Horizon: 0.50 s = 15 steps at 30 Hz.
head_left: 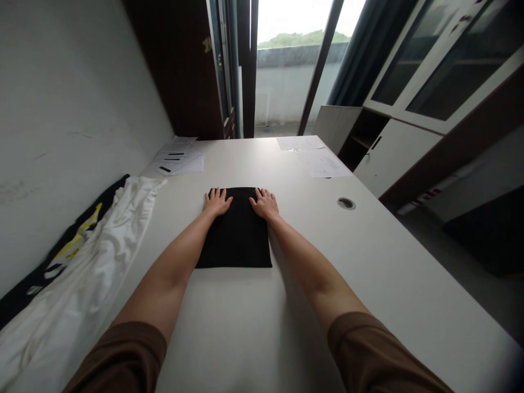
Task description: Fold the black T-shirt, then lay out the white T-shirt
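Note:
A black cloth, folded into a neat rectangle, lies flat in the middle of the white table. My left hand rests palm down on its far left corner, fingers stretched out. My right hand lies flat on the far right corner, fingers also spread. Both arms reach straight forward across the table, and neither hand grips anything.
A pile of white cloth and a black-and-yellow garment lie along the left wall. Paper sheets sit at the far left, more papers at the far right. A round cable hole is right of the cloth. Cabinets stand to the right.

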Available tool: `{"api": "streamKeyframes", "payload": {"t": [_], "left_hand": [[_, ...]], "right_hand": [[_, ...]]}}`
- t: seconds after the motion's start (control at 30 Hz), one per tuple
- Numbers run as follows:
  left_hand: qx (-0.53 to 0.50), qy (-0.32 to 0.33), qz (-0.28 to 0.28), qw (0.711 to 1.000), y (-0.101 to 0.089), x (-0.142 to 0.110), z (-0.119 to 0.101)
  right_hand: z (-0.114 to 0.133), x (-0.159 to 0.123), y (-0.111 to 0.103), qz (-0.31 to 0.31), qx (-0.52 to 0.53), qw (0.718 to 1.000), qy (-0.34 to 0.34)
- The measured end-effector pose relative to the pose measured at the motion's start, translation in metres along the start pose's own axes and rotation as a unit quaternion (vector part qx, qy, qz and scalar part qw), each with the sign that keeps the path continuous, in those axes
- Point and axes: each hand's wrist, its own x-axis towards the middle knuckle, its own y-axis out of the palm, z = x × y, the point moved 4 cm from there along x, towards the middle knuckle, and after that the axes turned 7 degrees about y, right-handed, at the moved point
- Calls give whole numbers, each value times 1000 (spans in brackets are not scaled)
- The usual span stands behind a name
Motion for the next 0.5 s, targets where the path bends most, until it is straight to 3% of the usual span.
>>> {"api": "streamKeyframes", "payload": {"t": [0.1, 0.2, 0.33, 0.5], "left_hand": [[5, 4, -23, 1000, 3, -22, -18], [2, 51, -38, 998, 10, -56, -26], [10, 101, -52, 993, 14, -100, -2], [12, 51, -68, 996, 14, -129, 33]], "right_hand": [[0, 0, -1, -5, 2, 1000, 1], [0, 0, -1, -1, 1, 1000, 3], [1, -1, 1, 7, -1, 1000, 1], [-2, 4, 1, 11, 14, 1000, 4]]}}
